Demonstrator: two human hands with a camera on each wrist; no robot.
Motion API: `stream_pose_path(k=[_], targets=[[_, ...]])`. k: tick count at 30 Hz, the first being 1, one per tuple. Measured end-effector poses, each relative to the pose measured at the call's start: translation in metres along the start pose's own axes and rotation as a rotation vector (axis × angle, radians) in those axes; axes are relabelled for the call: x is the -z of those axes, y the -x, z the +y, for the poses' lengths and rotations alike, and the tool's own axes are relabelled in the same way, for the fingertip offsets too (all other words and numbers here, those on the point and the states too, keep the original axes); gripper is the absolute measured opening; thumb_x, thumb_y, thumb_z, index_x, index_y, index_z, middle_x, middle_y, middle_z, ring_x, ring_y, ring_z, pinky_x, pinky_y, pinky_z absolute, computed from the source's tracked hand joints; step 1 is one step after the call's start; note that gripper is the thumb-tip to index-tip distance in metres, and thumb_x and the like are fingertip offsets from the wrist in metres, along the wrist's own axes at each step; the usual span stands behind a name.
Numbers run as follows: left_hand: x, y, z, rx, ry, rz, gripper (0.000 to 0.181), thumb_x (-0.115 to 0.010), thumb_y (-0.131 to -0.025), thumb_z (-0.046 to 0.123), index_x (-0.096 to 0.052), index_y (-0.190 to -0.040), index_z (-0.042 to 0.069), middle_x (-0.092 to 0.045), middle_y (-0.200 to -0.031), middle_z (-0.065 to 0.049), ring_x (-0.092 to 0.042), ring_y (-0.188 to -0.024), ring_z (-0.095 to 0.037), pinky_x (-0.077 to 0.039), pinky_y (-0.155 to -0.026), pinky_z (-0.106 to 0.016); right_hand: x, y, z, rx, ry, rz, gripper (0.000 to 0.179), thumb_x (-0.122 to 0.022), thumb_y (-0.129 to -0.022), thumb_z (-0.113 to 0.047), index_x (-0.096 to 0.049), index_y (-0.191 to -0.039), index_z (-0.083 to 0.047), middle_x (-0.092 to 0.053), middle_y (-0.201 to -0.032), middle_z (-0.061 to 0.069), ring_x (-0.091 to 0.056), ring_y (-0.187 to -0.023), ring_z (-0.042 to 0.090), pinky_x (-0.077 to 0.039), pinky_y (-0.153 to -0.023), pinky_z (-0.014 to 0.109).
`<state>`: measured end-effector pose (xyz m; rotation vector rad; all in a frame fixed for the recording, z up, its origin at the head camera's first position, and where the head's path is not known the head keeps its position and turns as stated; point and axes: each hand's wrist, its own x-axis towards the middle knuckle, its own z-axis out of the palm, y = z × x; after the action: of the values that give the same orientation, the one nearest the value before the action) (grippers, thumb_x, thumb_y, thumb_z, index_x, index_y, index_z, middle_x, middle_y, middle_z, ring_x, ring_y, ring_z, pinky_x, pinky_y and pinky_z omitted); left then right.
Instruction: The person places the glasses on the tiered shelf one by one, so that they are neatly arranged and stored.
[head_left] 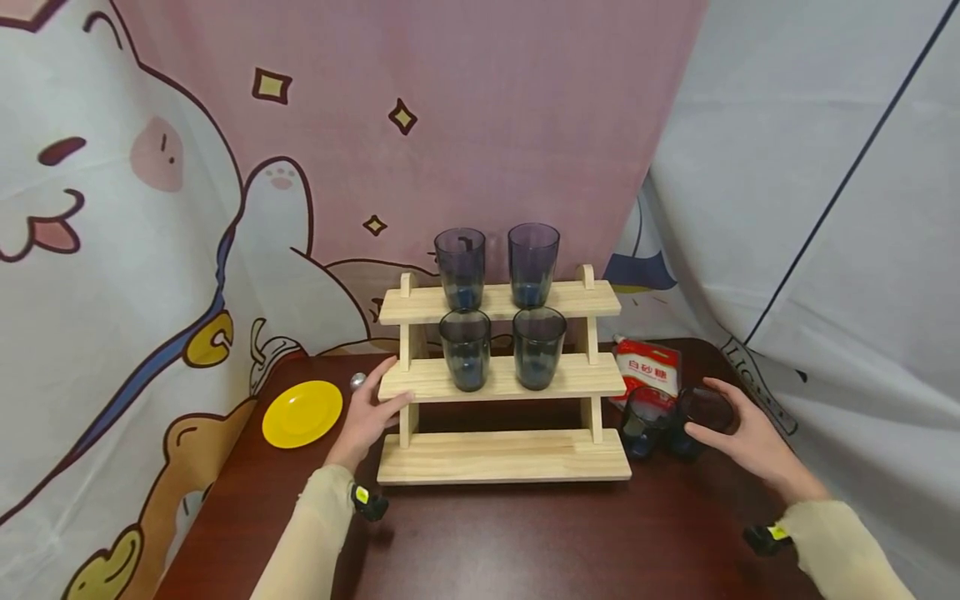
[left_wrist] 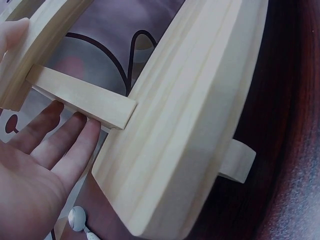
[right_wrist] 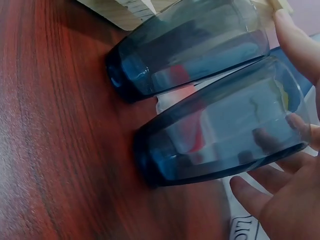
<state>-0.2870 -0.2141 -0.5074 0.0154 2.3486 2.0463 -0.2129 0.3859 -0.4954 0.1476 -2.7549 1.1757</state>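
Note:
A light wooden three-tier display rack stands on the table. My left hand grips the left end of its middle tier. In the left wrist view the thumb is on that board and the fingers lie along the side upright. At the rack's right, two dark blue-grey tumblers stand side by side. My right hand holds the outer tumbler near its rim, fingers round the far side. Beside it, the inner tumbler is close to the thumb.
Two tumblers are on the top tier, including the left one; two more, including the right one, are on the middle tier. A red and white sugar bag lies behind the right-hand tumblers. At left are a yellow plate and a spoon.

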Motion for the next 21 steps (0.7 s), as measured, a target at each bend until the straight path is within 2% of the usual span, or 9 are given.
stream_pose_path(k=[3,5,9,17,21], targets=[[0.000,0.001,0.000,-0.009,-0.004,0.001,0.081,-0.082,-0.094,0.026,-0.040,-0.163,0.034,-0.044,-0.159,-0.014,-0.066,-0.122,-0.037,-0.054,-0.100,-0.061,-0.004,0.001,0.004,-0.002,-0.080,-0.004,0.091,-0.080,-0.096,-0.026,-0.025,-0.164,-0.001,-0.046,-0.149,0.029,-0.061,-0.109,0.004,-0.055,-0.077,0.022],[0.000,0.001,0.000,-0.008,-0.005,0.001,0.081,-0.083,-0.094,0.027,-0.041,-0.162,0.034,-0.045,-0.159,-0.013,-0.066,-0.122,-0.037,-0.054,-0.100,-0.061,-0.007,0.001,0.006,0.001,-0.133,0.000,0.091,-0.080,-0.096,-0.023,-0.025,-0.163,0.001,-0.048,-0.146,0.030,-0.059,-0.103,-0.008,-0.055,-0.074,0.015],[0.001,-0.001,-0.002,-0.001,-0.004,0.001,0.081,-0.083,-0.094,0.026,-0.041,-0.162,0.034,-0.045,-0.159,-0.012,-0.066,-0.121,-0.036,-0.054,-0.101,-0.061,-0.010,0.002,0.010,0.019,-0.169,0.025,0.088,-0.081,-0.096,-0.021,-0.028,-0.162,0.001,-0.051,-0.144,0.031,-0.059,-0.105,-0.010,-0.054,-0.075,0.013],[0.001,-0.002,-0.005,0.015,0.001,-0.001,0.080,-0.081,-0.095,0.022,-0.040,-0.161,0.040,-0.047,-0.158,-0.013,-0.066,-0.121,-0.035,-0.053,-0.102,-0.061,-0.013,0.003,0.016,0.019,-0.173,0.088,0.076,-0.080,-0.096,-0.021,-0.039,-0.157,-0.002,-0.059,-0.138,0.016,-0.060,-0.106,-0.006,-0.051,-0.077,0.011],[0.001,-0.003,-0.005,0.008,-0.010,0.001,0.079,-0.082,-0.095,0.025,-0.041,-0.161,0.040,-0.046,-0.159,-0.012,-0.065,-0.123,-0.036,-0.053,-0.102,-0.061,-0.014,0.003,0.018,0.003,-0.156,0.103,0.077,-0.081,-0.096,-0.023,-0.039,-0.157,-0.002,-0.059,-0.137,0.015,-0.058,-0.104,-0.007,-0.051,-0.075,0.011]])
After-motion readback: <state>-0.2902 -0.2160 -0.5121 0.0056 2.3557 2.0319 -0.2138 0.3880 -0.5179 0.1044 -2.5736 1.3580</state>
